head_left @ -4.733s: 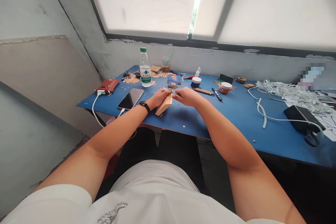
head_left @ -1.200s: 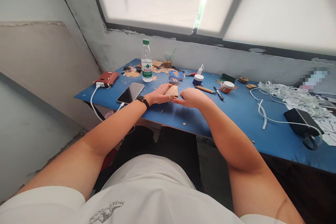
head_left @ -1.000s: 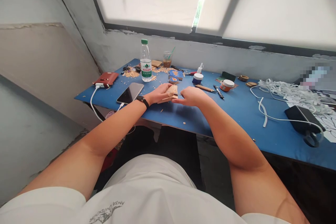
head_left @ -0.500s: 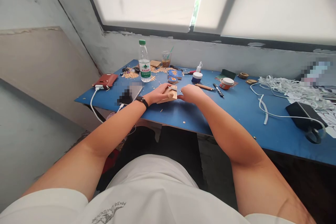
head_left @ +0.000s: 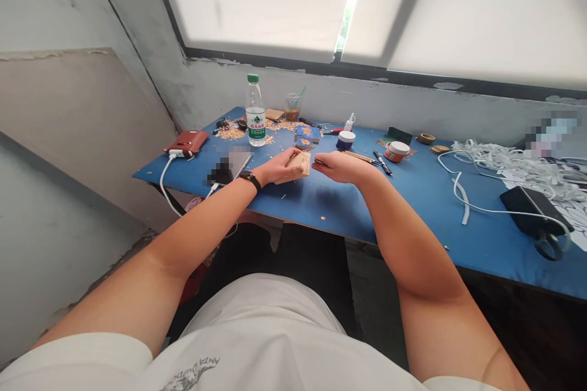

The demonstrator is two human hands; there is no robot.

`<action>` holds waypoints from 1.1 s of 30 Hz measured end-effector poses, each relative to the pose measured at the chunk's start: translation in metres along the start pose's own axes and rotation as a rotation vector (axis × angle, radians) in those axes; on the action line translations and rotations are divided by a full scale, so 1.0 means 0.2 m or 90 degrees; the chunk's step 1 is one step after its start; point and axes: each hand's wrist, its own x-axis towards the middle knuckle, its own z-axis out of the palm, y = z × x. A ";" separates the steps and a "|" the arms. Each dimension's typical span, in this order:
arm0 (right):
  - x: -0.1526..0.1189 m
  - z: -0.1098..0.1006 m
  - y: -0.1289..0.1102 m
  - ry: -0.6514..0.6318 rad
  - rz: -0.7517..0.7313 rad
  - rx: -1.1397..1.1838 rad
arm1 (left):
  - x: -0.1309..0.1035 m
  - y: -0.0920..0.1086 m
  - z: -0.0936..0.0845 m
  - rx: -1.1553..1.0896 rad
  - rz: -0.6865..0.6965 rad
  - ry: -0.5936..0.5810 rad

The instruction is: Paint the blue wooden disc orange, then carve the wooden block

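A light wooden block (head_left: 299, 165) is tilted above the blue table (head_left: 339, 195) near its front edge. Fingers and thumb of my left hand (head_left: 279, 167) are wrapped round its left side. Just right of the block, apart from it, my right hand (head_left: 338, 167) is closed with its fingers curled. A small dark tip shows at those fingers, but what it belongs to is hidden in the hand. Behind the block lie a blue and orange box (head_left: 307, 133) and a small round piece (head_left: 303, 143).
Wood shavings surround a water bottle (head_left: 255, 113) at the back left, near a cup (head_left: 293, 109). Left are a phone (head_left: 236, 166) and a brown leather case (head_left: 189, 142). Two paint jars (head_left: 345, 139), pens (head_left: 383, 163), white strips (head_left: 513, 165) and a black device (head_left: 534, 211) lie rightward.
My right hand has shifted slightly right and away from the block, its fingers now pointing left. The block has tilted in my left hand. The view has shifted a little.
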 end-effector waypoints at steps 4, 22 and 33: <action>-0.01 -0.02 -0.05 -0.047 0.019 -0.105 | 0.00 0.02 0.01 0.009 -0.009 0.012; 0.14 0.08 0.04 -0.035 0.123 -0.122 | -0.01 0.09 0.01 0.086 -0.042 0.006; 0.04 0.04 -0.06 -0.003 0.024 -0.181 | -0.01 0.08 0.02 0.015 -0.028 0.011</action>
